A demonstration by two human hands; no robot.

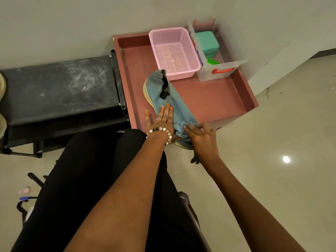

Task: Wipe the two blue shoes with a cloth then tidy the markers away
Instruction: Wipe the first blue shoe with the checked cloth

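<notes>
Blue shoe (168, 99) lies on the maroon tray (214, 100) near its left edge, long axis running from the near edge toward the far left; the opening end with the black tongue points at the pink basket (174, 51), the other end overhangs the tray's near edge. A tan sole rim shows along its left side.

Left hand (161, 120): flat on the shoe's upper, fingers straight and pressing, not clasping. A bead bracelet (161, 130) sits at the wrist.

Right hand (201, 135): at the shoe's near end, fingers curled onto a bunched blue cloth (181, 129) against the shoe.

Only one shoe can be made out.

Containers: pink basket stands at the tray's far edge, touching or just beside the shoe's far end; only its mesh floor shows inside. Clear plastic box (218, 70) with a red handle occupies the far right corner, just beside the basket; it holds a teal case (207, 42) and a bright green item (212, 61), kind not determinable.

Black bench (60, 88) abuts the tray's left side.
</notes>
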